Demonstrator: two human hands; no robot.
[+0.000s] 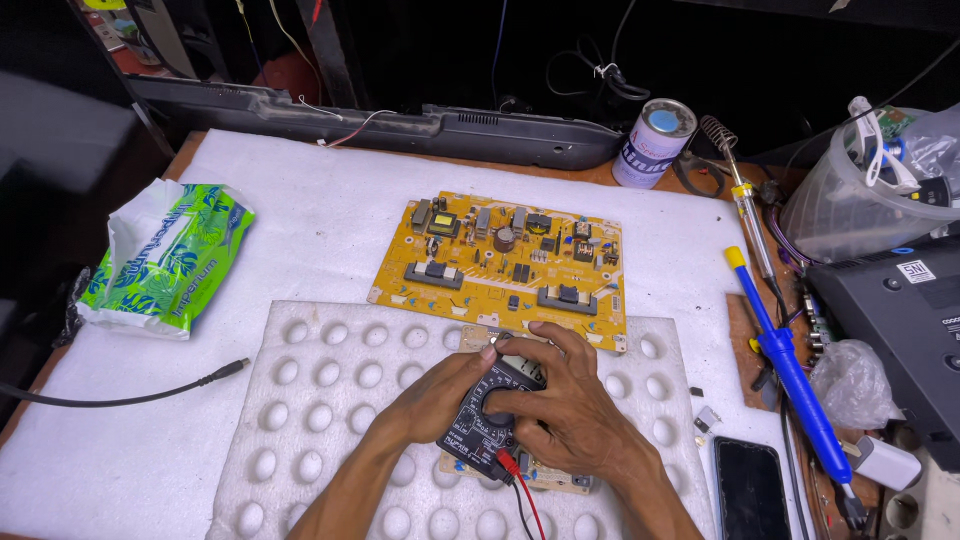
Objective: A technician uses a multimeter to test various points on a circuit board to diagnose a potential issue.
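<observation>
A small black multimeter lies on a dimpled white foam sheet, with red and black leads running off its near end. My left hand grips its left side, the thumb reaching the top edge. From the right, my right hand covers it, fingers curled over the dial. Under the meter a small tan circuit board peeks out. Beyond the hands lies a large yellow circuit board with several dark components.
A green tissue pack sits at the left, with a black cable below it. To the right lie a blue desoldering pump, a soldering iron, a dark phone and a white can. A clear tub stands far right.
</observation>
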